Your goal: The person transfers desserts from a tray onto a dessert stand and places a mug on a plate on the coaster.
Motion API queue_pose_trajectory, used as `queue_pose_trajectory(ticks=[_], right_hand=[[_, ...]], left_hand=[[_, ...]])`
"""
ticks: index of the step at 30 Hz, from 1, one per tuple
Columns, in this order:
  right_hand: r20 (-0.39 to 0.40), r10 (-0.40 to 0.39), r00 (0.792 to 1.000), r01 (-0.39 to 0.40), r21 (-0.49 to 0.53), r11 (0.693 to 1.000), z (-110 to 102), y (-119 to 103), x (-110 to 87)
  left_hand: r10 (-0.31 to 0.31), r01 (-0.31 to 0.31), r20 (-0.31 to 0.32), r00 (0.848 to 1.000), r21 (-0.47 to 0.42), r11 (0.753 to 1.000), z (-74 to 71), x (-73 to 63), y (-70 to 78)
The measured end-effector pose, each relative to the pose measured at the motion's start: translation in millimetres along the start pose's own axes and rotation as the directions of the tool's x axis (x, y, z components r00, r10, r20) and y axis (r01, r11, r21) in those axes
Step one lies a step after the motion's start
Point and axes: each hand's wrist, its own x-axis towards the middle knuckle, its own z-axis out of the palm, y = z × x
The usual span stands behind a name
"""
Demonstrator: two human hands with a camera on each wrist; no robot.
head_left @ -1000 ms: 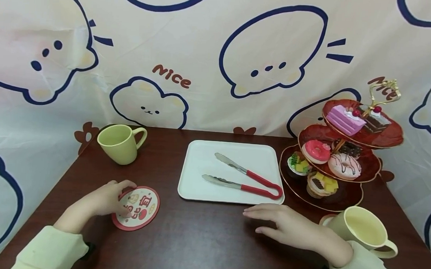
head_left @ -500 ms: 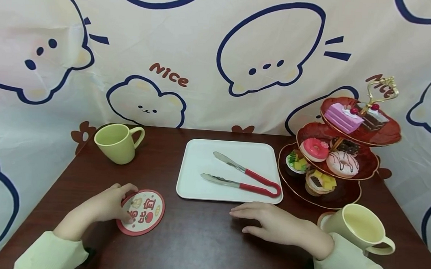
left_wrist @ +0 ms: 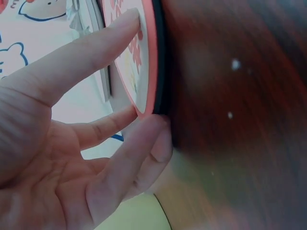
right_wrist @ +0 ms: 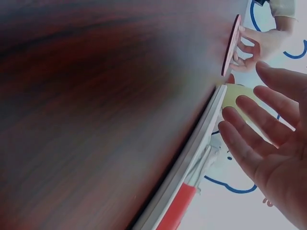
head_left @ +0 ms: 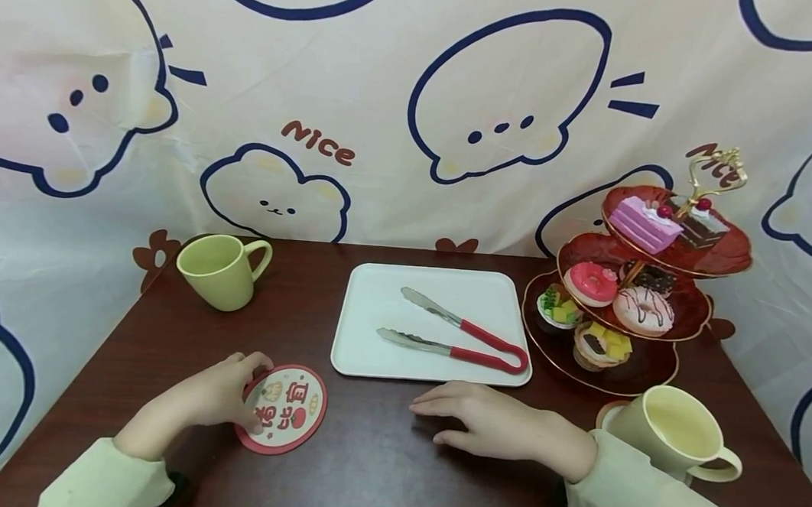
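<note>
A round red-rimmed coaster [head_left: 297, 409] with printed characters lies on the dark table at the left front. My left hand [head_left: 215, 397] grips its left side, thumb over the printed face and fingertips at the rim. In the left wrist view, the dark underside edge of the coaster [left_wrist: 152, 72] shows close over the wood. To the right, my right hand [head_left: 483, 422] hovers palm down with fingers loosely extended and nothing in them. It is just in front of a white tray [head_left: 365, 297] bearing red-handled tongs [head_left: 479, 358].
A green mug [head_left: 219, 274] stands at the back left. At the right rises a three-tier red cake stand [head_left: 730, 251] with toy cakes and doughnuts. A pale yellow mug [head_left: 679, 440] sits on another coaster [head_left: 606, 415] beside my right sleeve. A printed curtain [head_left: 387, 92] hangs behind the table.
My left hand has slid to the right and slightly toward me, bringing the coaster along. The right hand has moved left along the tray's front. The tray, tongs and mugs stay in place.
</note>
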Motion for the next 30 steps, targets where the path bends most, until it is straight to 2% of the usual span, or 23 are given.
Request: queue_pose_trajectory(ticks=[7,12,18,30], right_hand=[[0.022,-0.04,0.999,0.041,-0.032,0.999,5.6,-3.6,12.4],[0.047,-0.05,0.998,0.052,-0.046,0.998,9.7,-6.1,18.9],[0.087,-0.015,0.996,0.017,-0.016,1.0,12.9,-8.5,22.2],[0.164,0.034,0.986,-0.031,-0.022,0.999,15.7,-12.2,26.7]], left_hand=[[0.079,-0.079,-0.03,0.996,-0.01,0.997,6.9,-1.0,5.9],[0.094,-0.095,-0.034,0.995,-0.016,0.995,10.7,-1.1,10.9],[0.111,-0.112,-0.04,0.993,-0.018,0.994,15.6,-2.2,16.9],[0.114,-0.115,-0.021,0.993,-0.043,0.992,23.8,-4.8,30.3]])
